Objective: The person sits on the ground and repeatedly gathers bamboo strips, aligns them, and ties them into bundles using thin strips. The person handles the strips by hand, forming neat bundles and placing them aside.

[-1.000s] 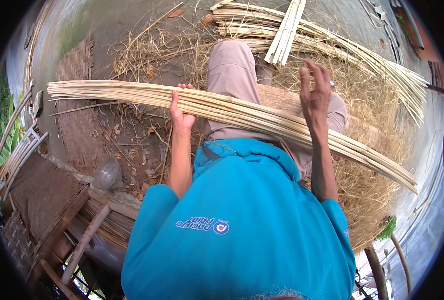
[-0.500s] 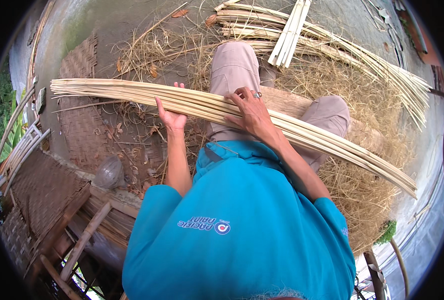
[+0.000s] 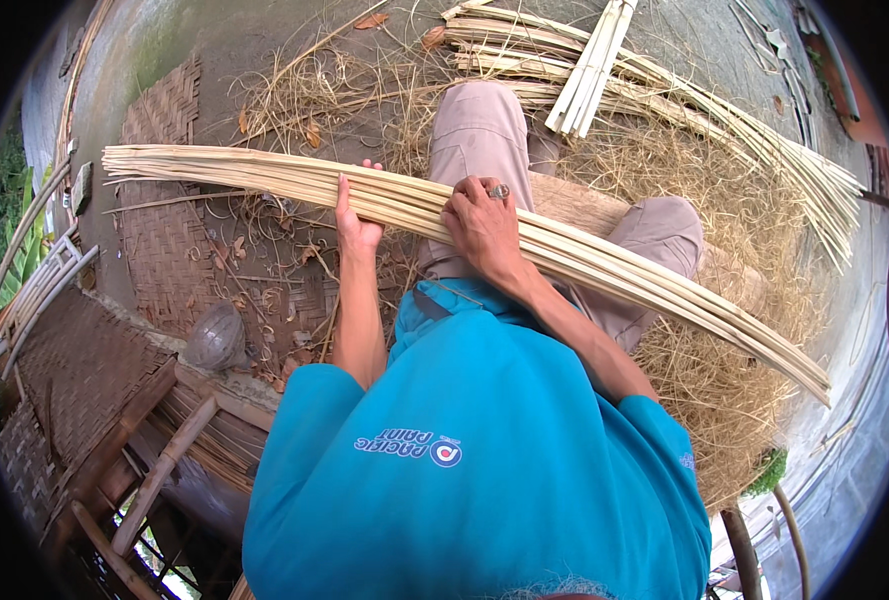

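A long bundle of pale split bamboo strips (image 3: 604,254) lies across my lap, from far left to lower right, bowed by the lens. Cradling it from below on the left is my left hand (image 3: 358,222), its thumb up along the near side and fingertips showing beyond the far side. My right hand (image 3: 484,225), with a ring on one finger, rests on top of the bundle near its middle. Its fingers are curled down onto the strips, and their tips are partly hidden. The strips' left ends spread a little apart.
More bamboo strips (image 3: 724,125) lie in a pile at the far right, with a short bundle (image 3: 592,70) across them. Fine shavings (image 3: 744,400) heap around a wooden plank (image 3: 574,205). Woven bamboo mats (image 3: 159,240), a rounded grey object (image 3: 216,335) and a bamboo frame (image 3: 164,475) are at left.
My right hand has shifted slightly left, and its fingers have curled in more tightly on the strips. The bundle has tilted a little, left end farther away and right end nearer.
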Tool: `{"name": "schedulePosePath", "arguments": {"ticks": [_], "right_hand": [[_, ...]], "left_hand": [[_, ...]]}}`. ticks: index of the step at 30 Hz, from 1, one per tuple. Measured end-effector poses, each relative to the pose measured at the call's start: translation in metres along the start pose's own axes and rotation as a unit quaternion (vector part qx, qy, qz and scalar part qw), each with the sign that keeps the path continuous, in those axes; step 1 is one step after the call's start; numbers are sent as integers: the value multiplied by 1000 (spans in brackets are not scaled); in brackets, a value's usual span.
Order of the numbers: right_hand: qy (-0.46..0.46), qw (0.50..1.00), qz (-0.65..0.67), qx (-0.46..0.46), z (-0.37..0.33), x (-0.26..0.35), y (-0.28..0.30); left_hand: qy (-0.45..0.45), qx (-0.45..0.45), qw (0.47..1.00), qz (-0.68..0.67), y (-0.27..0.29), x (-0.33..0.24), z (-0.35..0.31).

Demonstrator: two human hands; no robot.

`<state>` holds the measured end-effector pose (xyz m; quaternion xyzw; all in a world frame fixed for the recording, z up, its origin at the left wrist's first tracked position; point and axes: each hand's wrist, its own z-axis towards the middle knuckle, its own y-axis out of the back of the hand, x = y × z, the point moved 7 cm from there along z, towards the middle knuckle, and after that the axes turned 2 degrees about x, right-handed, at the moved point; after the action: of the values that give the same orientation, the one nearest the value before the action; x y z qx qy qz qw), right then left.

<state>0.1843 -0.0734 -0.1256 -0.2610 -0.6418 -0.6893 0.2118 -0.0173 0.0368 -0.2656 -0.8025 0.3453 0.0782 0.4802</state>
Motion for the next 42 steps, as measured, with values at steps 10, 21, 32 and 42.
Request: {"name": "schedulePosePath", "arguments": {"ticks": [10,21,32,42], "right_hand": [[11,999,-5,-32,-7,-1,2],[-93,975,46,-195,-24,-77,110],[46,996,-36,67,66,-18,-17],[-60,969,221,-94,45,-59,26]], "left_hand": [[2,19,1000,-1,3,1,4],[-19,25,999,-15,5,1,6],[-47,57,997,-37,9,-3,5],[-15,123,984,-129,-23,-19,-8]]}}
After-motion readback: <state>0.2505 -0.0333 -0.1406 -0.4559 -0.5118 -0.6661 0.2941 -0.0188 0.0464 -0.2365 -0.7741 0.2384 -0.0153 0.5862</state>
